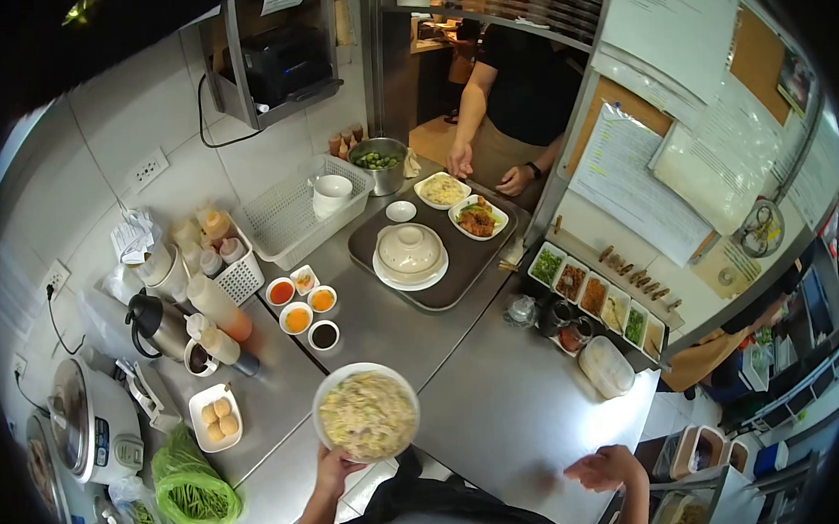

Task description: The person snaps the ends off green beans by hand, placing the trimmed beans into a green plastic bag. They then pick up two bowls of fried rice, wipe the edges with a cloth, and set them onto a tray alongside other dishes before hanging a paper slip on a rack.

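Observation:
My left hand [338, 469] grips the near rim of a white bowl [318, 395] heaped with a pale yellow-green food [366, 416], perhaps rice or noodles. The bowl is held level over the front edge of the steel counter. My right hand [605, 469] is at the lower right, over the counter's near edge. Its fingers are loosely apart and hold nothing. Ahead lies a brown tray [427, 288] bearing a lidded clay pot [410, 250] on a white plate, a small white dish [400, 211], a dish of rice [443, 191] and a dish of browned food [478, 218].
Across the pass stands another person [525, 98], hands near the tray. Small sauce cups [323, 335], squeeze bottles [220, 303], a thermos jug [156, 325] and a plate of round balls [217, 418] stand left. Garnish containers [593, 290] and a lidded plastic tub [607, 366] line the right.

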Demonstrator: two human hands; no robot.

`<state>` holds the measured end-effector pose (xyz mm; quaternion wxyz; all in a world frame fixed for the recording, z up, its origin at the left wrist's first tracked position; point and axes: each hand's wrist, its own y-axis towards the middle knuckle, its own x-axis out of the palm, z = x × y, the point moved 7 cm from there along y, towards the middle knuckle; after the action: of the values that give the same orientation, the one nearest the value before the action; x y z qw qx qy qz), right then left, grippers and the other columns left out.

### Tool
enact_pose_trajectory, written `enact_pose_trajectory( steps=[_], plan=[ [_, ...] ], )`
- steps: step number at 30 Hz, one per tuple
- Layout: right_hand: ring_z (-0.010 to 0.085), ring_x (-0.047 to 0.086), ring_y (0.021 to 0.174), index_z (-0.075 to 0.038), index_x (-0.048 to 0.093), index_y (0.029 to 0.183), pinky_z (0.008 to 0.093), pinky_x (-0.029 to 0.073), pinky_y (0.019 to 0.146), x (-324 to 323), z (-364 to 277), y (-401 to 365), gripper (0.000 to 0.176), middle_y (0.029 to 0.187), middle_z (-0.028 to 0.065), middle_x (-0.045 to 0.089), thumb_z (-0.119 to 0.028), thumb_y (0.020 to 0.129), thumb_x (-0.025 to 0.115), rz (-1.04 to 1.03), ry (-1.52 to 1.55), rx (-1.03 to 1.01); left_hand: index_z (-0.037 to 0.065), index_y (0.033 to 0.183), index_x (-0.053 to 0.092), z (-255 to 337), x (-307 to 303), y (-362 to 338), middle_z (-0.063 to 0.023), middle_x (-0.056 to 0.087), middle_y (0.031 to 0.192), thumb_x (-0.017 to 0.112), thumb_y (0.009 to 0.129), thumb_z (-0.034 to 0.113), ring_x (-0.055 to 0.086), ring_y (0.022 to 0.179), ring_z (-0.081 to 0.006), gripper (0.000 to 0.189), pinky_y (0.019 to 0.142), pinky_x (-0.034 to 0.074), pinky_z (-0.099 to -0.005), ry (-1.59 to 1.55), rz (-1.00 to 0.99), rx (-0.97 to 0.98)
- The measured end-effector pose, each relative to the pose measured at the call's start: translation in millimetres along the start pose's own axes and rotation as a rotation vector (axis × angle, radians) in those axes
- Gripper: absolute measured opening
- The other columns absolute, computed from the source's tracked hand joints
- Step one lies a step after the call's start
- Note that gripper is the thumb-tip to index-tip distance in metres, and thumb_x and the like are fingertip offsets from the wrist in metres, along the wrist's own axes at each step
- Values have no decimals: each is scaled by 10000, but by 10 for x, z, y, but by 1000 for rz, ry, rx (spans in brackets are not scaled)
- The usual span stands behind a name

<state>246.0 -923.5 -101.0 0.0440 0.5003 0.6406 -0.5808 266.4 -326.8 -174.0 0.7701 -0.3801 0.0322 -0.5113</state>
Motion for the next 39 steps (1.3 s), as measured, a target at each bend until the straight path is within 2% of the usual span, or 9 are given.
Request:
enact_pose_trajectory(
  steps=[4, 10, 11, 15, 17, 22, 28, 34, 39],
  plan=[
    [276, 654, 677, -14, 668, 836, 360, 497, 632, -546, -903, -280, 300, 716, 172, 655, -296, 735, 689, 389, 59, -154, 51, 1295, 308, -107, 490, 226, -205, 576, 1050, 500, 768, 49, 669, 776, -333, 561, 581, 602, -409, 112, -207, -40],
    [226, 633, 635, 31, 648, 763, 344, 492, 611, -669, -949, -124, 344, 693, 174, 647, -298, 688, 712, 517, 76, -129, 1, 1268, 374, -204, 1180, 572, -144, 579, 990, 529, 829, 107, 625, 823, -230, 478, 631, 576, -349, 396, -443, -126],
    [363, 634, 695, 30, 640, 699, 397, 499, 642, -684, -963, -138, 284, 718, 209, 636, -252, 693, 677, 574, 25, -90, -3, 1254, 400, -182, 1294, 636, -139, 584, 970, 535, 833, 120, 621, 831, -216, 459, 642, 563, -328, 481, -506, -121],
    [415, 574, 664, 41, 570, 676, 433, 463, 606, -588, -654, 62, 283, 684, 241, 586, -223, 729, 656, 666, -50, -79, -11, 1218, 469, -167, 1685, 889, -159, 618, 982, 578, 831, 223, 621, 852, -238, 465, 760, 492, -357, 819, -733, 118],
    [307, 594, 649, 44, 586, 767, 392, 472, 608, -520, -692, 184, 287, 679, 207, 597, -238, 761, 643, 692, 117, -62, -7, 1281, 420, -229, 1855, 1025, -238, 608, 1052, 570, 829, 285, 617, 903, -359, 558, 808, 472, -422, 924, -829, 434],
    [124, 559, 719, 6, 569, 972, 278, 459, 626, -299, -823, 883, 163, 780, 78, 609, -91, 848, 612, 880, 359, -219, 45, 1390, 310, -8, 2235, 950, -270, 590, 1083, 528, 862, 239, 605, 934, -371, 604, 830, 467, -402, 1169, -935, 298],
    [108, 572, 845, 8, 612, 1041, 264, 455, 750, -126, -2117, 1550, 290, 898, 42, 653, -232, 927, 493, 287, 355, -234, 168, 1373, 403, 160, 2667, 1026, -239, 620, 1003, 500, 873, 186, 630, 827, -331, 510, 762, 490, -393, 1181, -977, 346],
    [214, 616, 977, 9, 628, 1056, 294, 441, 862, 139, -2967, 2084, 324, 1026, 135, 666, -210, 916, 434, -219, 300, -437, 101, 924, 705, 286, 3165, 1374, -149, 665, 759, 649, 747, 182, 652, 680, -291, 203, 664, 506, -376, 1078, -882, 557],
    [211, 606, 897, 4, 638, 1013, 318, 441, 831, 276, -3470, 2027, 346, 961, 125, 665, -253, 894, 440, -162, 2, -774, 96, 797, 730, 335, 3315, 1454, -148, 668, 750, 689, 673, 156, 653, 673, -285, 144, 663, 510, -378, 1299, -690, 555]
  ],
)
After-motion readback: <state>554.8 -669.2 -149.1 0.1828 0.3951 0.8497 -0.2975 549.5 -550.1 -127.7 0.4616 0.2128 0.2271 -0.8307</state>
